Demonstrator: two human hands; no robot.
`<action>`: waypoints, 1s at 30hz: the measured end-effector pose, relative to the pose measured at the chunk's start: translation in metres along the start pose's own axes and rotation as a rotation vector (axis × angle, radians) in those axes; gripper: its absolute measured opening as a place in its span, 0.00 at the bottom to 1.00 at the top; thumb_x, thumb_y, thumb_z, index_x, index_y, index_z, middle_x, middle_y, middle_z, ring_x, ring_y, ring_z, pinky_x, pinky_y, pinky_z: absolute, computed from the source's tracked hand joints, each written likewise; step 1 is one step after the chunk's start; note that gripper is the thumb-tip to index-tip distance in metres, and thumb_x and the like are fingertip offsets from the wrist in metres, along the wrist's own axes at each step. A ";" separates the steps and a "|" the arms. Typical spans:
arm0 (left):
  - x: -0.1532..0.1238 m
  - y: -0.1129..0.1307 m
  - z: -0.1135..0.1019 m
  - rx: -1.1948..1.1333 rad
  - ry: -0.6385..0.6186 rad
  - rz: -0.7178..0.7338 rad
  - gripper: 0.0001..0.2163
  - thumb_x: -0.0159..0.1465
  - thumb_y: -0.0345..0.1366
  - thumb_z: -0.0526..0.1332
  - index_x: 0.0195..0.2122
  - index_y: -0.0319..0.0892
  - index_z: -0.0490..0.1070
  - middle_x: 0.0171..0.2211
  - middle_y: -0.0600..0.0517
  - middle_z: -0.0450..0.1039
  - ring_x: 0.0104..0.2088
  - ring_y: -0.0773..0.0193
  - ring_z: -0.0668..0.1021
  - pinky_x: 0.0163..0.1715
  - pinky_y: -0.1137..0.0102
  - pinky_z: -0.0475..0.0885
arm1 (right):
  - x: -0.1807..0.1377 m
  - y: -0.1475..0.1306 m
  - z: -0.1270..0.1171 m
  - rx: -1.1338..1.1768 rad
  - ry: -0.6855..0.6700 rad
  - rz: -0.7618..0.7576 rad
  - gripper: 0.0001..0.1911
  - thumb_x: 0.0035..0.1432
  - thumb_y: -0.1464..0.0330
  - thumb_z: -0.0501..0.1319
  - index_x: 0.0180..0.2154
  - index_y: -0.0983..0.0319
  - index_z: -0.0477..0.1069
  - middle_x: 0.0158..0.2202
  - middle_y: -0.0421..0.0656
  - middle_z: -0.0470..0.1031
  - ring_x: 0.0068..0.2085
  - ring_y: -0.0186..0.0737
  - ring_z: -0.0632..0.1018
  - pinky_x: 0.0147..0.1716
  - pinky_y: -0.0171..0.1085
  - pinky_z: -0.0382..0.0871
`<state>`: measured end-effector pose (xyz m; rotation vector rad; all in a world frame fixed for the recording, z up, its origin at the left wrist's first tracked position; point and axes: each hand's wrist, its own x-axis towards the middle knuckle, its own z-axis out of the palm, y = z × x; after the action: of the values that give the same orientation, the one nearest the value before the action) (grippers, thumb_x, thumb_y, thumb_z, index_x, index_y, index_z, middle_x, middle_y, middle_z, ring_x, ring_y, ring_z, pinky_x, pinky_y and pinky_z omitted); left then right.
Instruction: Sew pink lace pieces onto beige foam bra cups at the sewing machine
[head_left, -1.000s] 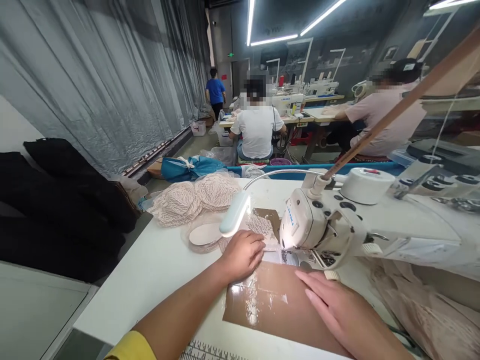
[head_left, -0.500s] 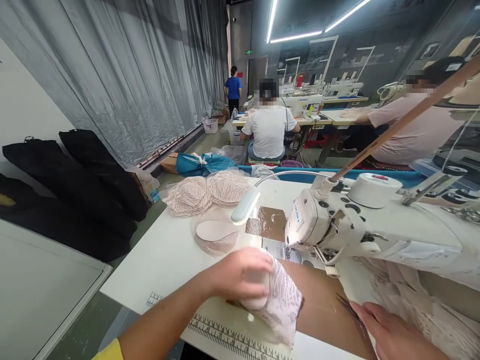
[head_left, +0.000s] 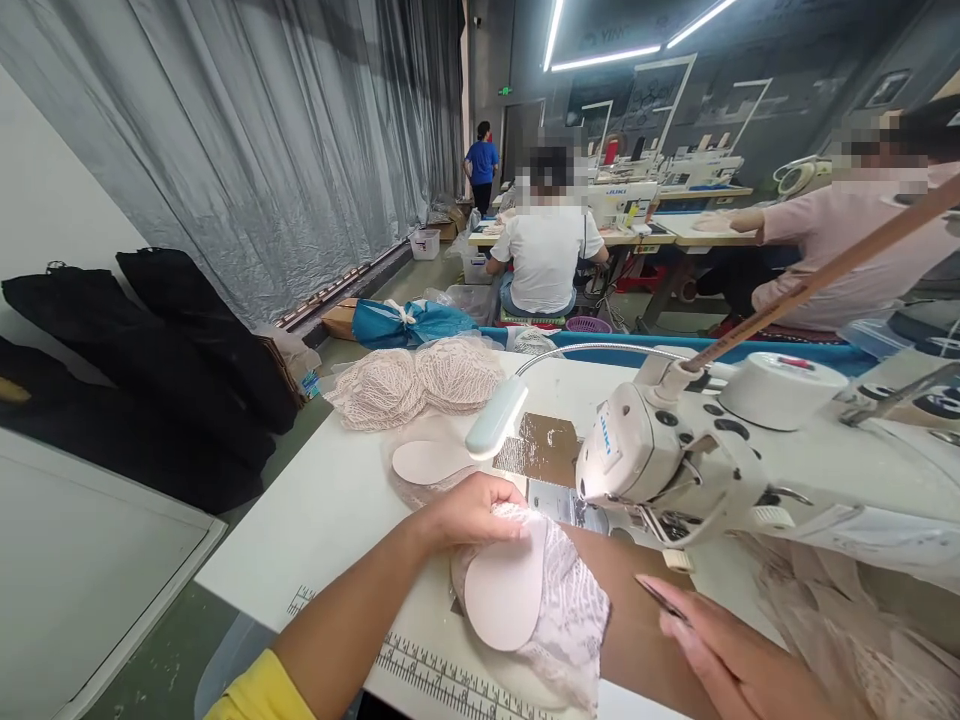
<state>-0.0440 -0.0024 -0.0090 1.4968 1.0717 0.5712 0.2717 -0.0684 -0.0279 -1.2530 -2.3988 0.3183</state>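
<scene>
At the lower centre of the frame, the left hand (head_left: pixel 469 515) pinches the top edge of a lace piece (head_left: pixel 576 590) with a pale rounded pad (head_left: pixel 504 602), over the counter (head_left: pixel 300 540). At lower right, the right hand (head_left: pixel 720 640) grips a slim pointed metal tool (head_left: pixel 660 598), apart from the lace. The sewing machine (head_left: pixel 619 445) stands right of centre.
</scene>
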 end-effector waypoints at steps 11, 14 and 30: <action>-0.009 0.006 0.015 -0.295 -0.124 0.022 0.18 0.56 0.45 0.68 0.42 0.38 0.78 0.40 0.46 0.78 0.42 0.56 0.77 0.44 0.66 0.70 | 0.065 -0.027 0.019 0.452 -0.093 0.211 0.20 0.62 0.56 0.54 0.51 0.55 0.73 0.52 0.44 0.76 0.52 0.46 0.76 0.51 0.44 0.70; -0.006 0.002 0.019 -0.333 -0.162 0.018 0.20 0.55 0.47 0.68 0.43 0.37 0.78 0.41 0.45 0.78 0.44 0.54 0.77 0.46 0.65 0.69 | 0.068 -0.030 0.020 0.518 -0.127 0.253 0.20 0.60 0.55 0.56 0.49 0.56 0.74 0.49 0.45 0.78 0.49 0.46 0.78 0.48 0.43 0.73; -0.005 0.007 0.025 -0.281 -0.201 -0.017 0.17 0.55 0.44 0.68 0.42 0.37 0.79 0.32 0.50 0.76 0.32 0.65 0.73 0.33 0.72 0.66 | 0.073 -0.052 0.019 0.870 -0.226 0.467 0.18 0.61 0.53 0.54 0.42 0.57 0.72 0.38 0.43 0.76 0.42 0.44 0.76 0.43 0.40 0.70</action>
<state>-0.0231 -0.0188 -0.0068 1.2679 0.8116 0.5245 0.1883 -0.0383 -0.0063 -1.3278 -1.7090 1.5078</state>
